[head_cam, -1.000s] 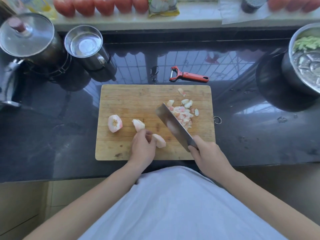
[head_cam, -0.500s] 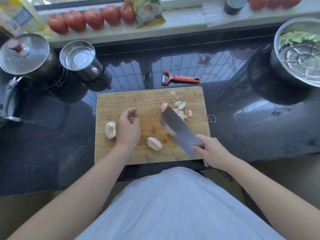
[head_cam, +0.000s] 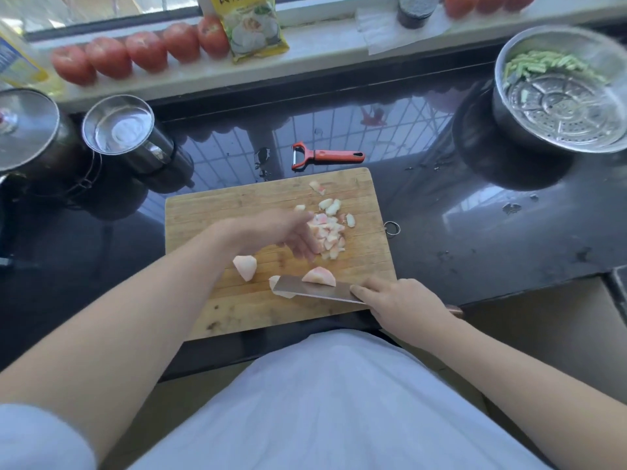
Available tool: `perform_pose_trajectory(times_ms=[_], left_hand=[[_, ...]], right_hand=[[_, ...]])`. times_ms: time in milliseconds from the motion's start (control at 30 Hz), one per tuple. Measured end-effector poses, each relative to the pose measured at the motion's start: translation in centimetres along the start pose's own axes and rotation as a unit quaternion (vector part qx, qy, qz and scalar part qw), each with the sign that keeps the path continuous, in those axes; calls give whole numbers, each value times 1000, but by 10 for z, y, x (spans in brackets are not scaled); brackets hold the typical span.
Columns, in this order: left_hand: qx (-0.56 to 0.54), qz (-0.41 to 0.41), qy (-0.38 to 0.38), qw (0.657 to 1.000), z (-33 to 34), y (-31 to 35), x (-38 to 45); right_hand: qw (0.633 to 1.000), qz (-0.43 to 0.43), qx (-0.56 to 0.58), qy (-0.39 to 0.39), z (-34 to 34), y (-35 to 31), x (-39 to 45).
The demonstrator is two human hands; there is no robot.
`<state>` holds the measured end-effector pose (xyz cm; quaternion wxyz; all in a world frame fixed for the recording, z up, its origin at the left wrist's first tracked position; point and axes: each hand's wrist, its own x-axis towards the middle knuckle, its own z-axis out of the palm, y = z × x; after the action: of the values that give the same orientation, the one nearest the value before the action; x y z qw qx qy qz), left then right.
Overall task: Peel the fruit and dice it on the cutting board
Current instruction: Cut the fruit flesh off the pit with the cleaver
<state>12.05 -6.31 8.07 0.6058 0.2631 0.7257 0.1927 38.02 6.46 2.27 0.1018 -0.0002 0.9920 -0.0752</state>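
A wooden cutting board (head_cam: 210, 212) lies on the dark counter. A pile of diced pale-pink fruit (head_cam: 328, 232) sits at its right middle. My left hand (head_cam: 288, 234), blurred, fingers apart and empty, reaches across the board and touches the pile's left edge. A peeled wedge (head_cam: 245, 266) lies below that hand. My right hand (head_cam: 405, 305) grips a cleaver (head_cam: 315, 290) low over the board's front, blade pointing left. A second wedge (head_cam: 319, 276) sits just behind the blade, and another piece (head_cam: 276, 284) shows at its tip.
A red peeler (head_cam: 327, 156) lies behind the board. Two steel pots (head_cam: 118, 130) stand at the left, and a steel bowl with a steamer plate and green vegetables (head_cam: 563, 93) at the right. Tomatoes (head_cam: 142, 50) and a packet (head_cam: 251, 25) line the sill.
My left hand has swung from the board's left side over to the diced pile. The cleaver has come down from a raised slant to lie low near the front edge by the wedges.
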Motion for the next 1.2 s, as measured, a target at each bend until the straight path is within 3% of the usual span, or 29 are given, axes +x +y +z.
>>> perform_pose_trajectory(times_ms=[67,167,233,400,500,567,667,733,833,900,1033,1200], left_hand=[[122,-36,-86,988,13,12,8],[229,-39,-115,966,28,19,17],[257,-13,-83,963,30,14,21],[163,12,15,986,23,-3,21],[107,30,128,985,21,-20,24],[126,13,182,975,27,-34,21],[215,3,225,950,55,-45,14],[278,25,282,918,77,-46,17],[329,39,356,874,103,-44,30],[351,63,383,852,117,-47,37],[411,197,387,802,142,-59,44],[391,313,350,792,140,-63,44]], right_hand=[[1000,9,-3,-7,0,0,-2],[1000,12,10,-4,0,1,-6],[1000,15,22,-1,1,5,-11],[996,11,82,36,3,21,-39],[984,72,140,80,4,36,-57],[959,165,213,87,2,40,-61],[857,338,383,64,-5,39,-58],[798,393,455,48,-11,32,-49],[756,430,490,60,-16,22,-34],[746,443,493,72,-17,17,-25],[745,454,482,76,-18,11,-17],[749,457,474,72,-24,7,-17]])
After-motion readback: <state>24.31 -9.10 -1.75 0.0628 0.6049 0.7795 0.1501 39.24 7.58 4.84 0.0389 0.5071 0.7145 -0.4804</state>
